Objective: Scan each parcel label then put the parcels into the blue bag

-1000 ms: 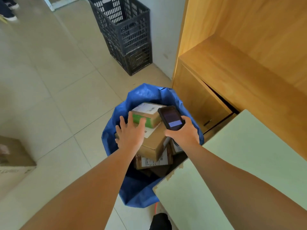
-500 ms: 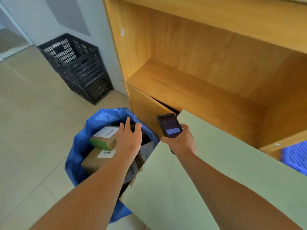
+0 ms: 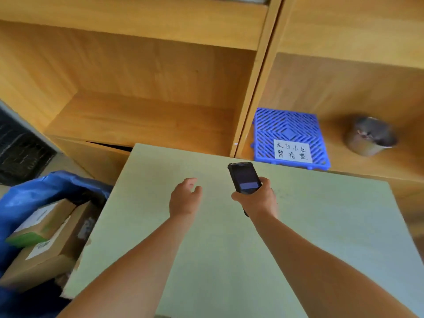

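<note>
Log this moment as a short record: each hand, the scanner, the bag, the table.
left hand: empty, fingers relaxed, over the table
right hand: grips the scanner
scanner: dark handheld, screen facing up
blue bag: at the table's left, open, cardboard parcels with labels inside
table: pale green top, no parcel visible on it
shelf behind: blue plastic grid with a handwritten note

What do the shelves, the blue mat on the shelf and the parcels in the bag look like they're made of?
Shelves: wood or wood-look laminate, smooth, with visible grain. Mat: likely moulded plastic, an openwork grid. Parcels: brown matte cardboard with white paper labels.
</note>
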Tool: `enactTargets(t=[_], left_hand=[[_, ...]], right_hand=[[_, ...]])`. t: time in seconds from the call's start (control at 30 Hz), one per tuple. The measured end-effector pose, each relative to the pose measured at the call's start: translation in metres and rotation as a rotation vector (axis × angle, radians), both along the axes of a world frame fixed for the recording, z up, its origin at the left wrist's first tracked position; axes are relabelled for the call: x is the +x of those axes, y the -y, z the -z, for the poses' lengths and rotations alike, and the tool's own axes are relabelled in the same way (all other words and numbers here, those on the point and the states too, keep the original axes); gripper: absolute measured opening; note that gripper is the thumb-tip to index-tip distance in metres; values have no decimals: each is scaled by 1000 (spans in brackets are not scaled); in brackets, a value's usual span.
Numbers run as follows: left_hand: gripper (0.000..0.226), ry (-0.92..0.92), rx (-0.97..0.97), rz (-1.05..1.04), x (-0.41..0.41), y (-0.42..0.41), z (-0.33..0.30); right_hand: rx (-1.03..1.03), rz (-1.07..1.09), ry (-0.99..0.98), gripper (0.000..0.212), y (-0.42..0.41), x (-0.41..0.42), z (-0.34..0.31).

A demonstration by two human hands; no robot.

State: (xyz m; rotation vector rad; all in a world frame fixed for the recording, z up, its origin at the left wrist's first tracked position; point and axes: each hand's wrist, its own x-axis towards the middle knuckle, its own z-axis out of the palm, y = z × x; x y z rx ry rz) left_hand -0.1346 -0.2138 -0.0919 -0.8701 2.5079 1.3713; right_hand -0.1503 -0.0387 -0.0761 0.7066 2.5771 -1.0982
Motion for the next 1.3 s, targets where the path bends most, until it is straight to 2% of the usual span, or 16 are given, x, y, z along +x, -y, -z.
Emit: enactTargets(t=[0.23,0.37,0.5,0.67,0.73,0.87,1.13,1.3], left_hand=[[37,24,8,68,10,-82,32],[45,102,-81,125,18,-106,57],[49,98,-161,187,27,-123,78],[47,44,-282,398,31,-134,97],[44,92,-250,464,33,-139,96],[39,149,-185,519,39,-145,97],[42,135,-283,665,49,-140,104],[44,98,-325,687,51,-138,106]], right_hand=[[-6,85,83,86,-72,32,37],[24,82,107,85,-83,45,62],[51,121,105,84,-86,54,85],[100,192,108,89,-84,59,102],[114,207,111,90,-82,60,107],[153,213,83,90,-75,64,115],[283,226,119,85,-62,60,120],[347,208,134,87,-61,60,122]])
